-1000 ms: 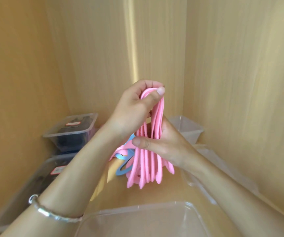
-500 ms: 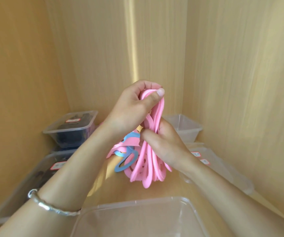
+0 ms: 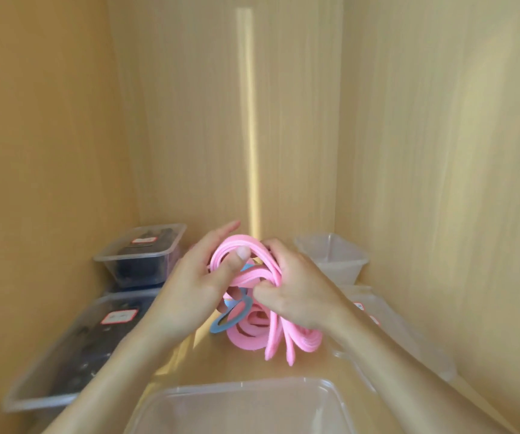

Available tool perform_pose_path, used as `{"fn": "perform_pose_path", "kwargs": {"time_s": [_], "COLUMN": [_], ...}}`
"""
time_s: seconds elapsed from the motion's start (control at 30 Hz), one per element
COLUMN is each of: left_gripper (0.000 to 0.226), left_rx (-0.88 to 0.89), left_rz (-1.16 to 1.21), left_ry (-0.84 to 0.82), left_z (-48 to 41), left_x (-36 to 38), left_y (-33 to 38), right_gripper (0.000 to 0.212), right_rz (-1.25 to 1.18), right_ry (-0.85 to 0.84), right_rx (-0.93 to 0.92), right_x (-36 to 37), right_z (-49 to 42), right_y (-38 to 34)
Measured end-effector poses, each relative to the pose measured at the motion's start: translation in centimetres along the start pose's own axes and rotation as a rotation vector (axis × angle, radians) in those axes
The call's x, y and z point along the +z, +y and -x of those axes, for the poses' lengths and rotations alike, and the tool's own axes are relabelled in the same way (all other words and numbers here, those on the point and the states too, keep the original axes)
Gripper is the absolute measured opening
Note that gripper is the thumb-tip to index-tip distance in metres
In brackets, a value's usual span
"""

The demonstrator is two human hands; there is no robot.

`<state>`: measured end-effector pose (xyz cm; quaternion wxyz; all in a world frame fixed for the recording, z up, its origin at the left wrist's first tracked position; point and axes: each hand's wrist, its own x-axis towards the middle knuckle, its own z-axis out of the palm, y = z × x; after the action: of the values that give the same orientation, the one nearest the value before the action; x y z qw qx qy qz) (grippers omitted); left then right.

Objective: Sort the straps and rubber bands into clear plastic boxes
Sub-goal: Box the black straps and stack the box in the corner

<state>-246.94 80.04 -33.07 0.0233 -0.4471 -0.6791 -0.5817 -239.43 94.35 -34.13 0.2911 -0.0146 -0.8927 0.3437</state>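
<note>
- Between the two hands, at the middle of the scene, a bundle of pink straps [image 3: 252, 272] is held a little above the wooden floor [image 3: 215, 368] of a cabinet.
- The left hand [image 3: 190, 292] holds the upper loop of the bundle. Its thumb [image 3: 237, 256] presses on the front of the loop. The other fingers [image 3: 218, 234] are almost straight and close together behind it.
- The right hand [image 3: 299, 292] has its fingers curled round the middle of the bundle and pinches the straps together. Its fingertips are partly hidden by the straps.
- The lower ends of the pink straps hang down under the right hand. I cannot tell if they touch the floor.
- A blue band [image 3: 230, 317] hangs just left of these lower loops, under the left thumb. I cannot tell which hand holds it.
- An open clear box [image 3: 240, 386] stands at the near edge, just in front of the hands.
- On the far left, a clear box with a lid [image 3: 141, 249] holds dark things.
- Nearer on the left, a longer lidded box [image 3: 74, 349] also holds dark things. It carries a white label with a red border [image 3: 119, 316].
- On the far right, a small open clear box [image 3: 330, 258] stands against the back wall.
- Nearer on the right, a flat lidded clear box [image 3: 406, 339] lies along the right wall, partly behind the right forearm.
</note>
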Motion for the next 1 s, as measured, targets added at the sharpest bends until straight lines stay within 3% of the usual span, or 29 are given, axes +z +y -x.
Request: {"fn": "perform_pose_path", "kwargs": {"time_s": [0.33, 0.53, 0.7, 0.83, 1.0], "left_gripper": [0.017, 0.014, 0.011, 0.007, 0.013], "left_rx": [-0.051, -0.055, -0.043, -0.033, -0.085], "left_rz": [0.32, 0.402, 0.492, 0.592, 0.549], "left_ry": [0.237, 0.348, 0.377, 0.352, 0.249], "left_z": [0.7, 0.7, 0.5, 0.4, 0.5], "left_x": [0.1, -0.3, -0.9, -1.6, -1.3], "left_y": [-0.1, 0.0, -0.4, -0.3, -0.7], "right_gripper": [0.045, 0.041, 0.038, 0.007, 0.013], "right_rz": [0.053, 0.044, 0.081, 0.042, -0.028], "right_ry": [-0.072, 0.076, 0.016, 0.067, 0.163], "right_rx": [0.015, 0.045, -0.018, 0.006, 0.06], "right_x": [1.2, 1.0, 1.8, 2.2, 2.1], "right_z": [-0.1, -0.2, -0.1, 0.2, 0.2], "right_y": [-0.5, 0.0, 0.1, 0.7, 0.7]}}
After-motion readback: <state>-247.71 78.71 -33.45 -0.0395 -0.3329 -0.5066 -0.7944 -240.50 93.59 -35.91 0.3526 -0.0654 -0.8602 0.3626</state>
